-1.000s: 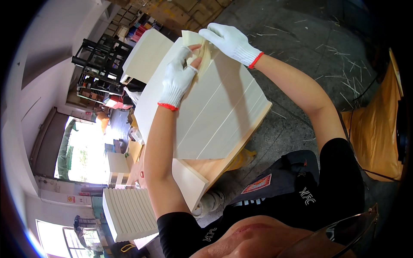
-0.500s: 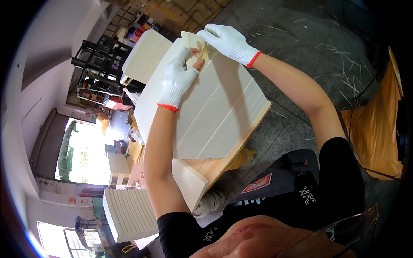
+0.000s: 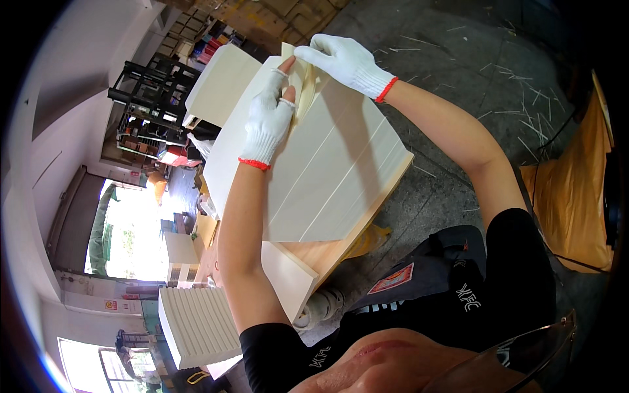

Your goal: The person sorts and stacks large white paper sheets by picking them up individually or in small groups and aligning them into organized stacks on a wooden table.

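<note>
A pale cream strip [image 3: 303,88] stands up from the far end of a stack of white panels [image 3: 321,164] in front of me. My right hand [image 3: 341,62], in a white knitted glove with a red cuff, is closed on the strip's far end. On the left side, my left hand [image 3: 267,118] lies over the panels in a similar glove, its thumb and index fingertips bare. Those two fingers are stretched out and apart, against or close beside the strip. Its other fingers are hidden. Thin parallel lines run across the top panel.
A wooden worktable [image 3: 347,245] carries the stack. Behind stands another pale stack [image 3: 223,85]; a ribbed white stack [image 3: 200,327] is at lower left. Thin offcuts [image 3: 531,121] litter the grey floor at right, near a large orange-brown sack [image 3: 570,209].
My left hand has shifted slightly left, its index finger straightening toward the far end. The strip, bent and fanned wide before, now looks narrower and more upright. My right hand has moved slightly left.
</note>
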Demonstrator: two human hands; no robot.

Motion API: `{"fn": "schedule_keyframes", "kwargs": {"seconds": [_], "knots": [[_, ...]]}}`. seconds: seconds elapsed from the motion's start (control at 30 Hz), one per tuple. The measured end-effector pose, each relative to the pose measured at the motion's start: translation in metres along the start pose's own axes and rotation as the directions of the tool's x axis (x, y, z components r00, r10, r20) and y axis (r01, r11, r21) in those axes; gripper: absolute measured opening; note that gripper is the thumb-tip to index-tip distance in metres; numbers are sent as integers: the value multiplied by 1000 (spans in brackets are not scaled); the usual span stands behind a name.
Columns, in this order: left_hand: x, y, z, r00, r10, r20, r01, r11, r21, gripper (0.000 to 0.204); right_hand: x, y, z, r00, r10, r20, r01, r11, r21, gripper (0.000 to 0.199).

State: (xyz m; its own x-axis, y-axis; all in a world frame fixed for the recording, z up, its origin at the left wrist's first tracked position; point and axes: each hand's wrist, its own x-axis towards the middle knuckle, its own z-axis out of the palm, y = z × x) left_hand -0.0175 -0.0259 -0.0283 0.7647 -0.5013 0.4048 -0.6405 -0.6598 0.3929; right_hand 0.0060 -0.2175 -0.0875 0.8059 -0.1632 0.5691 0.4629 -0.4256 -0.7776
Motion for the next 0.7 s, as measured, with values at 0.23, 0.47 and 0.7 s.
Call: {"fn": "schedule_keyframes", "kwargs": {"seconds": [0.23, 0.47, 0.7], "knots": [[7, -9, 3, 987, -108, 119, 119, 989, -92, 29, 4, 15, 6, 997, -54, -56, 54, 999, 1, 45], [10, -20, 7, 998, -2, 55, 3, 1000, -21, 38, 3, 12, 6, 998, -32, -53, 33, 999, 4, 46], [1, -6, 5, 989, 133, -69, -132, 991, 12, 33, 8, 7, -21, 997, 1, 83, 15, 981, -193, 64]]}}
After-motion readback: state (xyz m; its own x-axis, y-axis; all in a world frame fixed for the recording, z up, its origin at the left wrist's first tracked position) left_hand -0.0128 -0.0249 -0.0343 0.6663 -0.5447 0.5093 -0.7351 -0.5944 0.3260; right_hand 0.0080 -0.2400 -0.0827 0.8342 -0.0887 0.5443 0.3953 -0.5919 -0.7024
